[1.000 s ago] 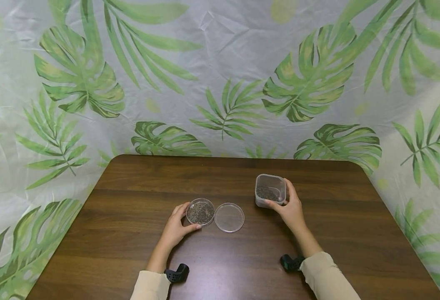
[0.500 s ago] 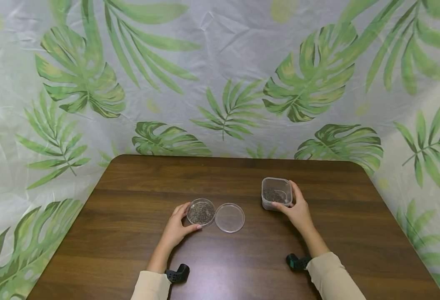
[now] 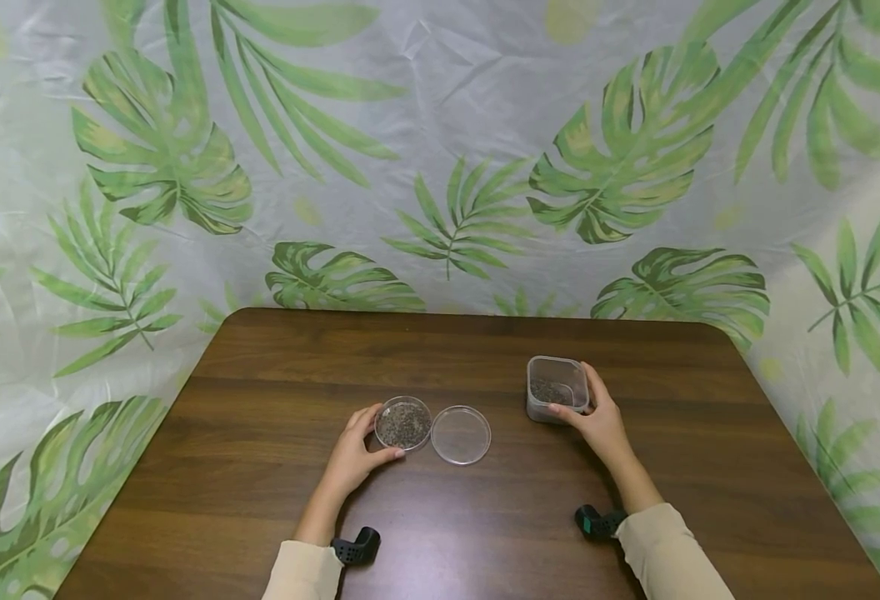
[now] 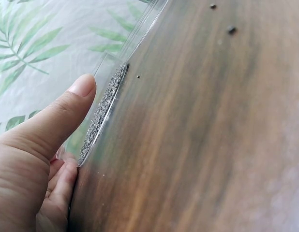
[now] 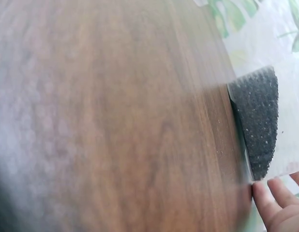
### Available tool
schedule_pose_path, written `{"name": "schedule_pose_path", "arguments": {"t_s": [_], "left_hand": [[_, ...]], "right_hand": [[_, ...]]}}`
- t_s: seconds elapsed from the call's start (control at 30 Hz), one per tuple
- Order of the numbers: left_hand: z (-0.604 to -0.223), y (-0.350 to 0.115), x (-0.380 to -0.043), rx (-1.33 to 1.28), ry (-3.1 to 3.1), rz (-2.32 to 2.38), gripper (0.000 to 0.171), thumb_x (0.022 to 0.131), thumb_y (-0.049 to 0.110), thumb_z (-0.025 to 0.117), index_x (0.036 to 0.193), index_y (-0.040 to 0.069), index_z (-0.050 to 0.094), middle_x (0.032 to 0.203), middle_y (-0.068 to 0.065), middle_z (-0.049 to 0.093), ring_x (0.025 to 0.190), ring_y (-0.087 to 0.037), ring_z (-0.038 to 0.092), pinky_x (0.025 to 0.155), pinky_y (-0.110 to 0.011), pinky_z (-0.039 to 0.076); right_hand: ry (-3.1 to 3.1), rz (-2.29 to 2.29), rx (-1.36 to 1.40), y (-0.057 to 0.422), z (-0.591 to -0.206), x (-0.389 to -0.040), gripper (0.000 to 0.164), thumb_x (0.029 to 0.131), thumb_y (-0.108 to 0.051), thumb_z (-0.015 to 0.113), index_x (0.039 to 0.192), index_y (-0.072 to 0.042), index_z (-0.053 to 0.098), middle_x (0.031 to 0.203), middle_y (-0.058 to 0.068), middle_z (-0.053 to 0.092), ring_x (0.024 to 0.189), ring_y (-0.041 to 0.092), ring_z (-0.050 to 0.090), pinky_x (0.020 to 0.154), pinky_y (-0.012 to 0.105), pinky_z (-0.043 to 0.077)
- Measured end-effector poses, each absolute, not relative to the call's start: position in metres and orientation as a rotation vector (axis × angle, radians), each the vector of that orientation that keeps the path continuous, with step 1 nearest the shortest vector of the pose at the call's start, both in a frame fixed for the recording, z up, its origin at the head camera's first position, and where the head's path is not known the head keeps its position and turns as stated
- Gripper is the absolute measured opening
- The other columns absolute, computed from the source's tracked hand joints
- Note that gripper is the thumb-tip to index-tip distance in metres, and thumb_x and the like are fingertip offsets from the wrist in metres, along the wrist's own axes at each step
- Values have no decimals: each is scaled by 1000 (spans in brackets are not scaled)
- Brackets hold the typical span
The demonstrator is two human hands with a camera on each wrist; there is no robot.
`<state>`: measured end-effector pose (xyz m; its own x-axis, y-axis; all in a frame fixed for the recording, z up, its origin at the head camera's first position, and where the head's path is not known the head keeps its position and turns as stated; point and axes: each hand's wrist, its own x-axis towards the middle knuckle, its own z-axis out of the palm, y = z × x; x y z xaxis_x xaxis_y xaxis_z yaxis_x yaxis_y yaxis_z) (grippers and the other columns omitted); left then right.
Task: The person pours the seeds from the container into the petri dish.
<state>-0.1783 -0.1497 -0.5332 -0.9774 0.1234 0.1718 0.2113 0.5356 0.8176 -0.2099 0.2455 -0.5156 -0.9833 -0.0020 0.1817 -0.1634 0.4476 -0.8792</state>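
Observation:
My left hand (image 3: 355, 454) holds a clear petri dish (image 3: 377, 429) on the table, thumb at the near side and fingers at the left. Dark grey-brown grit (image 4: 103, 108) covers the dish's bottom, seen edge-on in the left wrist view. Just right of it lies a round clear lid (image 3: 461, 435), its edge close to the dish. Farther right, my right hand (image 3: 603, 423) grips a square clear plastic tub (image 3: 541, 411) by its right and near sides. Similar dark grit (image 5: 258, 118) lies in the tub, heaped toward one side in the right wrist view.
The brown wood-grain table (image 3: 275, 358) has rounded far corners. A leaf-patterned cloth (image 3: 470, 108) hangs behind it. A few loose dark grains (image 4: 231, 30) lie on the tabletop. Black wrist cameras (image 3: 357, 547) sit on both wrists.
The right hand has shifted the tub to the right and slightly nearer, mostly in the earlier half second. The left hand, dish and lid stay in place.

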Motion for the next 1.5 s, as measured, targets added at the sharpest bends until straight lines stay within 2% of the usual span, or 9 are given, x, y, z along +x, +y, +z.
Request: {"name": "schedule_pose_path", "arguments": {"t_s": [0.1,0.2,0.37,0.47,0.7,0.83,0.97,1.13,1.5], "left_hand": [[-533,-149,-178,-291,-2670,-1443,86,61,31,82,132,2,43,128,-15,42,111,-30,49,95,-41,37],[-533,-149,-178,-289,-2672,-1442,86,61,30,82,132,3,43,128,-15,42,111,-30,49,95,-41,37],[-533,-150,-178,-282,-2673,-1442,85,61,29,82,132,2,43,128,-15,42,111,-30,49,96,-41,37],[-533,-149,-179,-291,-2671,-1441,85,62,28,82,132,1,42,128,-15,42,111,-30,49,95,-41,37],[-534,-149,-180,-288,-2670,-1448,85,62,28,82,132,1,42,128,-15,42,111,-30,49,95,-38,38],[-534,-149,-180,-294,-2668,-1447,85,62,28,82,132,1,42,128,-15,41,111,-29,49,95,-38,37],[-535,-150,-180,-292,-2667,-1448,85,61,28,82,132,2,43,128,-15,41,111,-30,49,96,-39,37],[-534,-150,-179,-292,-2666,-1450,85,61,29,82,132,2,43,128,-15,41,110,-30,50,95,-40,37],[-535,-150,-179,-290,-2664,-1463,85,61,29,82,132,2,42,128,-15,41,110,-30,50,96,-39,37]], "right_hand": [[-2544,1588,153,247,-517,-210,90,77,-29,72,145,-15,14,146,11,19,124,36,33,86,47,43],[-2548,1635,164,247,-516,-210,90,79,-27,70,146,-16,10,147,11,14,126,38,26,90,52,38],[-2568,1724,179,242,-501,-204,92,81,-21,68,146,-15,2,147,17,5,126,44,21,94,59,29],[-2566,1738,189,236,-489,-198,94,81,-18,68,145,-11,-1,146,22,2,126,46,19,94,61,26],[-2484,1769,213,231,-480,-196,93,80,-13,68,143,-2,0,142,28,10,127,44,17,96,61,23],[-2408,1749,224,230,-478,-197,90,79,-9,69,142,1,6,143,28,10,129,41,13,101,56,18],[-2331,1711,230,227,-474,-198,87,76,-5,70,140,5,12,141,28,16,129,41,16,103,52,17],[-2259,1695,251,224,-466,-198,85,74,2,71,138,6,16,138,27,22,127,42,21,104,49,18],[-2222,1638,323,218,-452,-195,84,72,4,72,138,6,19,136,24,25,125,42,24,103,48,20]]}}
